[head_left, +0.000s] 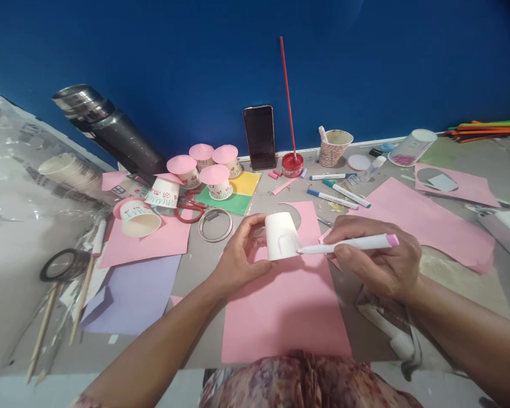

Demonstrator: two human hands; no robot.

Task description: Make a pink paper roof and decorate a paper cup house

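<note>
A white paper cup (279,229), turned mouth-down and slightly tilted, is gripped around its left side by my left hand (249,246). An arch-shaped pale purple outline shows on the cup's side. My right hand (372,255) holds a white marker pen (361,243) with a pink end, its tip at the lower right of the cup, by the arch. Beneath both hands lies a pink paper sheet (280,317) with a round piece cut out near its top. The fingers of my left hand behind the cup are hidden.
Decorated cups with pink cone tops (219,184) stand in a group at the back left, near red-handled scissors (190,212). A phone (259,139) leans on the blue wall. Markers (334,198) lie back right. A tape roll (215,225) and black flask (114,130) are on the left.
</note>
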